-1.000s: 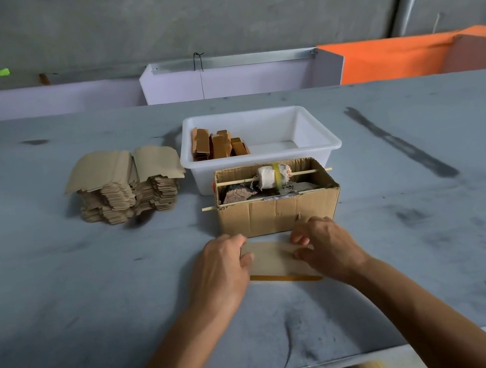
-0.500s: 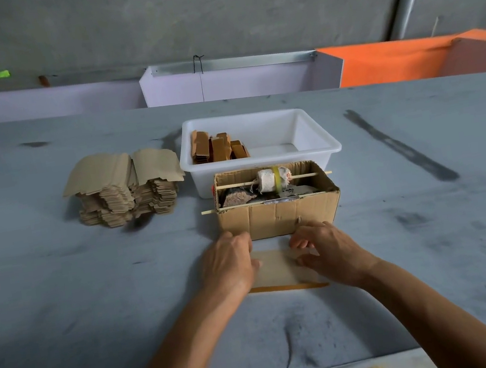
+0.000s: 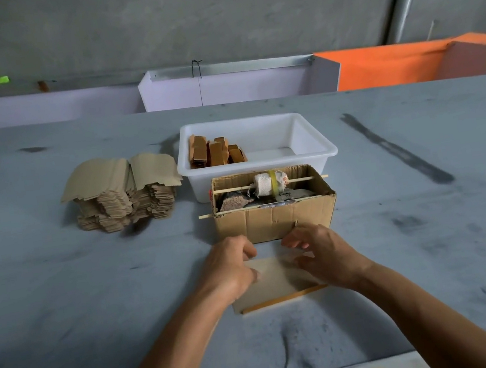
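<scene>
Seems mid-fold. Pinches cardboard blank [image 3: 277, 284], flat on table [image 3: 95, 300] at 6 o'clock of carton [image 3: 275, 221], with left hand [image 3: 231, 269] at its 9 o'clock edge; curls right hand [image 3: 326, 255] over 3 o'clock side, grip impossible to tell. Next probably calls for creasing far flap evenly.

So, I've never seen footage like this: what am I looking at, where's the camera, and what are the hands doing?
There is no machine: a person works with bare hands, and the picture comes from a camera worn on the head, looking forward and down. On the grey table lie a stack of cardboard blanks, a white tub with folded brown pieces, and an open box with a wrapped roll on a stick. Nearest lies a flat card. The left hand grips its left edge; the right hand touches its right side, but blur hides its grip.
</scene>
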`<action>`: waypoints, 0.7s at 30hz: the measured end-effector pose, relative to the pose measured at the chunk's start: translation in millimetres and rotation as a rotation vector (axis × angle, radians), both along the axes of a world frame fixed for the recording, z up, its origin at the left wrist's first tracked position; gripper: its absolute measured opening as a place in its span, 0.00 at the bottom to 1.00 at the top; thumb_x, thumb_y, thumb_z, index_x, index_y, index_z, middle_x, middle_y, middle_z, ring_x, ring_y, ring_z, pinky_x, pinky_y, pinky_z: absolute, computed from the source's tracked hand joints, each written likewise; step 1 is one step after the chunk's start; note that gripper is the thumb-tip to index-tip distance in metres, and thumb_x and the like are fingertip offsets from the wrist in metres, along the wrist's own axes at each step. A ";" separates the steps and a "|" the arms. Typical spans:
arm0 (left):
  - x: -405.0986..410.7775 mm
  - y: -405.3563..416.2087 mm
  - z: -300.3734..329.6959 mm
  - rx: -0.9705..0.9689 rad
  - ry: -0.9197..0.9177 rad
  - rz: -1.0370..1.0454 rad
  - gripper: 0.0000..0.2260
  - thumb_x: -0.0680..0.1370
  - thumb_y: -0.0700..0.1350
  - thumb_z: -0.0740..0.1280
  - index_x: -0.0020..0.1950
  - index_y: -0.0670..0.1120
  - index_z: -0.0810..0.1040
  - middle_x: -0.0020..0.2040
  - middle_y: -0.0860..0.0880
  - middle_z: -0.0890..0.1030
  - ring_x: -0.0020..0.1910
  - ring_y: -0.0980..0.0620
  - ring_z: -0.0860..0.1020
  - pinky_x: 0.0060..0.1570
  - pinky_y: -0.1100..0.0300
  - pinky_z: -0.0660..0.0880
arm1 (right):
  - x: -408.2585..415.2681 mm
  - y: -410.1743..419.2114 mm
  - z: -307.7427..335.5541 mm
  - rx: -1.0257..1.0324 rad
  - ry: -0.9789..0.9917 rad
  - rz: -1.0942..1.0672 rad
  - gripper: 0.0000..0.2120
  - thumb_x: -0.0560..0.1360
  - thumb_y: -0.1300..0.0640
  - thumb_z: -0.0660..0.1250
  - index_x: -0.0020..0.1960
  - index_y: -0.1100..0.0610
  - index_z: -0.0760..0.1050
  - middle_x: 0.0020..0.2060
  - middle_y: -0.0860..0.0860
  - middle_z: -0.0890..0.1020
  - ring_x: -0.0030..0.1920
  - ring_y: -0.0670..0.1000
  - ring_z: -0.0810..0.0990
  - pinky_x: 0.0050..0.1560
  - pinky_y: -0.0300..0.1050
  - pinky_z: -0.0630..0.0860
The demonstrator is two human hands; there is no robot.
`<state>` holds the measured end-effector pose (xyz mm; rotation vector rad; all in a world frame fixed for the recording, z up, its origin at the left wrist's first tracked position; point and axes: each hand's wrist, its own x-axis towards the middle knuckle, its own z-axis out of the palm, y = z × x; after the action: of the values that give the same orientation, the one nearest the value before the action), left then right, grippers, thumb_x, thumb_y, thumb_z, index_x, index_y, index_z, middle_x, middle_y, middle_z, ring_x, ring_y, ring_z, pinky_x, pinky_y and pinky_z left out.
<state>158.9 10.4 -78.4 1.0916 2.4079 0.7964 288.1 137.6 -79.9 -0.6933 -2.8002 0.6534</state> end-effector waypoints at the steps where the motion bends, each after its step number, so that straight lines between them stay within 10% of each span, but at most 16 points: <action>1: -0.6 -0.7 -1.0 0.024 -0.007 -0.002 0.13 0.68 0.40 0.76 0.50 0.50 0.80 0.45 0.53 0.79 0.44 0.55 0.76 0.44 0.63 0.73 | -0.7 -0.2 -0.9 0.004 0.014 0.001 0.16 0.75 0.66 0.66 0.61 0.56 0.77 0.57 0.51 0.79 0.57 0.51 0.75 0.57 0.45 0.74; 10: -3.9 -6.1 -8.8 0.174 0.032 -0.026 0.04 0.69 0.40 0.74 0.40 0.49 0.83 0.30 0.58 0.75 0.28 0.64 0.71 0.29 0.74 0.66 | -1.6 -1.2 -1.7 0.086 0.039 0.081 0.09 0.76 0.62 0.65 0.52 0.54 0.82 0.52 0.49 0.81 0.54 0.49 0.74 0.56 0.42 0.71; 21: -1.2 -11.6 -4.4 0.162 0.354 -0.196 0.07 0.75 0.39 0.68 0.48 0.48 0.84 0.45 0.51 0.79 0.49 0.53 0.74 0.45 0.67 0.66 | 4.0 -8.8 -4.1 0.307 0.122 0.155 0.06 0.75 0.64 0.67 0.44 0.57 0.82 0.42 0.52 0.81 0.47 0.53 0.74 0.46 0.50 0.72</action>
<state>157.7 -1.2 -82.8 1.6252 2.4921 0.7970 292.1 128.8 -84.0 -0.3690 -2.7711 0.2667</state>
